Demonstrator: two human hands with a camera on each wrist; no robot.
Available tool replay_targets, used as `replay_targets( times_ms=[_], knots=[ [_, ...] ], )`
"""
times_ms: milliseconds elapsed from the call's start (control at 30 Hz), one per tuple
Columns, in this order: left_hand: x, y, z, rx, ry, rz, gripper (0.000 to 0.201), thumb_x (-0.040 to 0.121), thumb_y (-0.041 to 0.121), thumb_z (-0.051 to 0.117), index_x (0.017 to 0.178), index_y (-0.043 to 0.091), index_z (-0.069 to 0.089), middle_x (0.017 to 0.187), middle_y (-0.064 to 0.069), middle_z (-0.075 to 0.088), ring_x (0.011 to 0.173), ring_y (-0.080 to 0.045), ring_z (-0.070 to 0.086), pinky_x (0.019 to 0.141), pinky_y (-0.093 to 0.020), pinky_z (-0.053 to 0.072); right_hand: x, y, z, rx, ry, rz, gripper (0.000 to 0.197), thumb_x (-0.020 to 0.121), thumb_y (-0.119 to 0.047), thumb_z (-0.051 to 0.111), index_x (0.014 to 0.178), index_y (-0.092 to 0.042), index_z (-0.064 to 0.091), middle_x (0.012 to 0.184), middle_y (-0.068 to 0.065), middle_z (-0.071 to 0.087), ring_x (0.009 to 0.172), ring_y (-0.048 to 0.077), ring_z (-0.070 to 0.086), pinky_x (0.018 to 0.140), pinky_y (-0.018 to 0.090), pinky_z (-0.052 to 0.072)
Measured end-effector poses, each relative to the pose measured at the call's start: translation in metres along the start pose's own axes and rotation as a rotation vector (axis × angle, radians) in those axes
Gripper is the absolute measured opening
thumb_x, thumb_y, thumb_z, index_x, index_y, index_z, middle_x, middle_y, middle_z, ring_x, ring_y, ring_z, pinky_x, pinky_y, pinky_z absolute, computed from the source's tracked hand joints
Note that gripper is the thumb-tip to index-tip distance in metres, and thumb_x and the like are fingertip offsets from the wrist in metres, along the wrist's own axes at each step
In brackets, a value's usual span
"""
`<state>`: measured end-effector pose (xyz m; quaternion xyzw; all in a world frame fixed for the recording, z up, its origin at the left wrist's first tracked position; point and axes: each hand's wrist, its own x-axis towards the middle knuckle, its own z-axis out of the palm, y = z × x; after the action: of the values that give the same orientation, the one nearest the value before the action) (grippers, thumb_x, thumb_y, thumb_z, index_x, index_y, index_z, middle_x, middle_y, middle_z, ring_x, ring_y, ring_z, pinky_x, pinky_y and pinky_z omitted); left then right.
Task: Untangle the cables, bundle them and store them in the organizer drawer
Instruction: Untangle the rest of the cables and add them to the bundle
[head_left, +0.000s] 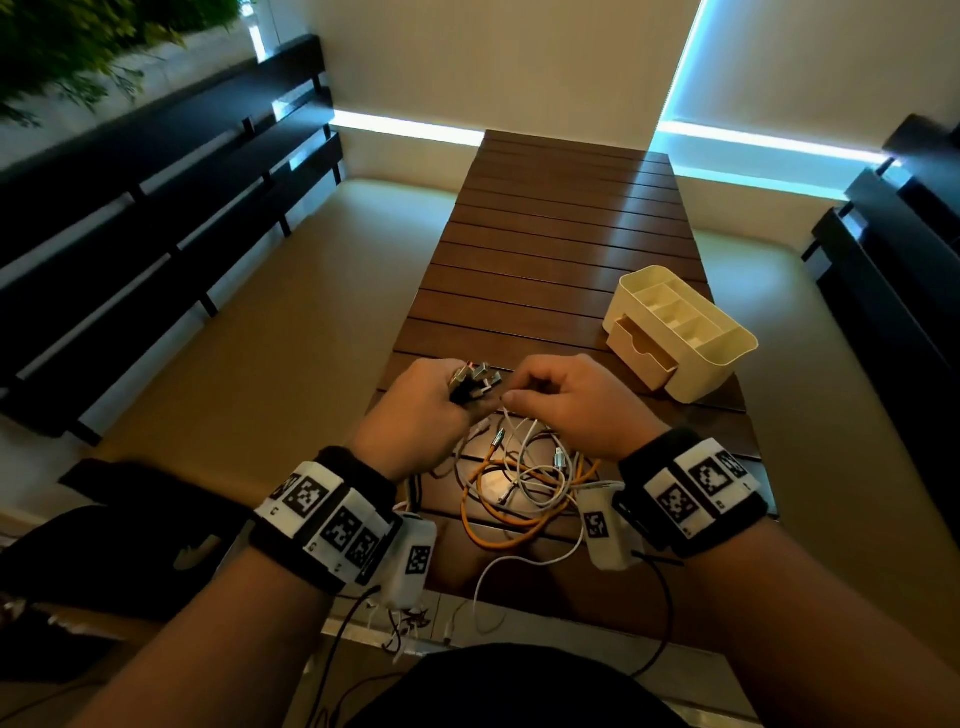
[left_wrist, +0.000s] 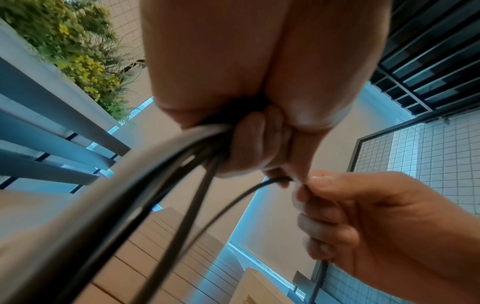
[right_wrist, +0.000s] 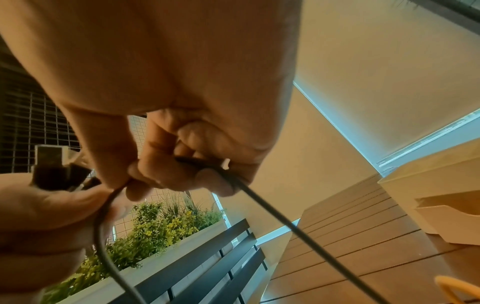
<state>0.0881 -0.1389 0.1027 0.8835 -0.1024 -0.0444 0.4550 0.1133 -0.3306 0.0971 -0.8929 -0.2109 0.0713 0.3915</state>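
Observation:
Above the near part of the wooden table (head_left: 550, 244), my left hand (head_left: 431, 400) grips a bunch of black cable (left_wrist: 161, 185) with USB plugs (head_left: 475, 379) sticking out of the fist. Right beside it, my right hand (head_left: 561, 400) pinches one black strand (right_wrist: 259, 201) that runs between the two hands. Under both hands lies a tangle of orange and white cables (head_left: 519, 488). A cream organizer (head_left: 691, 338) stands at the right, its small drawer (head_left: 641, 353) pulled open toward me.
Dark slatted benches (head_left: 156, 234) run along the left and right of the table. A white cable (head_left: 488, 587) trails over the table's near edge. A planter with green and yellow foliage (right_wrist: 155, 228) stands behind the left bench.

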Motion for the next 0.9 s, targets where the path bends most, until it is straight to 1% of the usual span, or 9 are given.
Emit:
replay_targets(
  times_ms=[133,233,300,367,467,600,667,767,900],
  knots=[
    [-0.004,0.005,-0.001,0.045,0.049,0.058,0.033,0.092,0.026,0.069,0.065,0.024,0.049,0.059,0.007,0.047,0.051,-0.007,0.041,0.055,-0.026,0.033,-0.005,0.002,0.001,0.100,0.008,-0.001,0.009,0.096,-0.028,0.060,0.092,-0.024,0.068,0.077,-0.004,0.064,0.064,0.006,0.056,0.061,0.015,0.047],
    [-0.006,0.007,-0.007,-0.077,0.217,0.043,0.023,0.094,0.023,0.066,0.073,0.022,0.058,0.063,0.009,0.052,0.051,0.002,0.046,0.052,-0.014,0.035,-0.008,0.014,0.002,0.202,0.052,0.055,0.016,0.099,-0.030,0.056,0.090,-0.024,0.068,0.072,-0.002,0.062,0.064,0.015,0.058,0.068,0.029,0.052],
    [-0.006,0.001,-0.018,-0.268,0.310,-0.039,0.021,0.094,0.021,0.066,0.074,0.022,0.060,0.055,0.015,0.051,0.049,-0.001,0.044,0.052,-0.019,0.037,-0.012,0.028,0.000,0.256,0.107,0.116,0.021,0.100,-0.031,0.054,0.088,-0.023,0.069,0.065,-0.009,0.058,0.062,0.011,0.056,0.070,0.034,0.050],
    [-0.008,-0.007,-0.027,-0.335,0.294,-0.105,0.022,0.094,0.020,0.066,0.073,0.020,0.059,0.049,0.015,0.047,0.051,-0.009,0.040,0.053,-0.028,0.035,-0.015,0.038,-0.004,0.273,0.161,0.155,0.020,0.099,-0.031,0.055,0.089,-0.019,0.069,0.062,-0.011,0.056,0.061,0.011,0.054,0.070,0.037,0.049],
    [-0.008,-0.012,-0.023,-0.142,0.155,-0.145,0.020,0.093,0.018,0.067,0.074,0.020,0.062,0.059,0.009,0.053,0.059,-0.013,0.045,0.057,-0.029,0.034,-0.014,0.034,-0.011,0.208,0.197,0.131,0.014,0.096,-0.027,0.061,0.084,-0.024,0.067,0.067,-0.013,0.060,0.063,0.008,0.054,0.068,0.030,0.047],
    [-0.004,-0.005,-0.004,-0.068,0.165,-0.057,0.010,0.094,0.021,0.067,0.089,0.012,0.067,0.081,-0.007,0.065,0.071,-0.020,0.055,0.062,-0.031,0.041,-0.008,0.014,-0.015,-0.030,0.004,0.067,0.014,0.096,-0.029,0.060,0.082,-0.030,0.063,0.079,-0.006,0.063,0.070,0.006,0.057,0.067,0.020,0.043],
    [-0.003,0.000,0.005,-0.022,0.112,0.015,0.010,0.094,0.025,0.066,0.086,0.020,0.063,0.078,0.000,0.062,0.069,-0.014,0.054,0.061,-0.027,0.038,-0.005,0.006,-0.013,-0.052,-0.042,0.040,0.015,0.096,-0.029,0.061,0.081,-0.031,0.062,0.075,-0.006,0.061,0.064,0.005,0.054,0.063,0.020,0.043],
    [-0.004,0.001,0.013,0.040,0.016,0.094,0.018,0.094,0.027,0.066,0.079,0.024,0.058,0.070,0.005,0.057,0.060,-0.010,0.048,0.059,-0.027,0.037,-0.004,-0.006,-0.013,0.014,0.009,-0.034,0.013,0.096,-0.026,0.062,0.084,-0.027,0.066,0.077,0.001,0.065,0.068,0.016,0.058,0.063,0.026,0.048],
    [-0.007,0.003,0.006,-0.036,0.166,0.120,0.025,0.095,0.029,0.064,0.073,0.022,0.053,0.065,0.007,0.051,0.054,-0.004,0.042,0.054,-0.018,0.032,-0.006,-0.006,-0.017,0.077,0.047,-0.066,0.015,0.099,-0.028,0.057,0.087,-0.026,0.066,0.070,-0.005,0.061,0.060,0.010,0.054,0.059,0.016,0.044]
  ],
)
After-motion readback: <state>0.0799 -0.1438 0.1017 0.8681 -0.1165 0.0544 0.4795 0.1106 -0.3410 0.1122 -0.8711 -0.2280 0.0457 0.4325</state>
